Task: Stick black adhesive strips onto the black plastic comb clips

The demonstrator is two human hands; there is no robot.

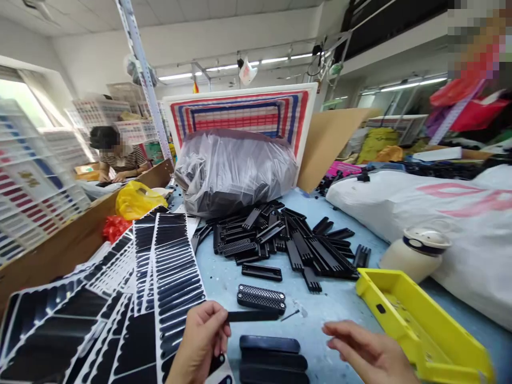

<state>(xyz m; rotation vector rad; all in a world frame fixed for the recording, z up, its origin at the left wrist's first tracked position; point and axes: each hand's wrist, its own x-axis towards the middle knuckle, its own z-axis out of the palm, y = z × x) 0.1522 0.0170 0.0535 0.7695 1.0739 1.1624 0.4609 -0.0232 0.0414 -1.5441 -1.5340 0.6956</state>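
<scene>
My left hand (206,333) is closed, pinching one end of a thin black strip (254,316) that points to the right. My right hand (370,349) hangs over the blue table with its fingers apart, holding nothing. Just beyond the strip lies a black part with a textured top (261,296), and a small dark pin (290,314) is beside it. Nearer to me, several smooth black oblong pieces (272,362) lie in a row. Left of these, white sheets with rows of black strips (176,272) fan out, partly under my left wrist.
A heap of black slotted parts (304,245) fills the table's middle, before a grey plastic bag (236,170) in a tilted striped crate (240,93). At right are a yellow bin (424,325), a cream bottle (416,253) and white sacks (380,208). Another person (120,157) sits far left.
</scene>
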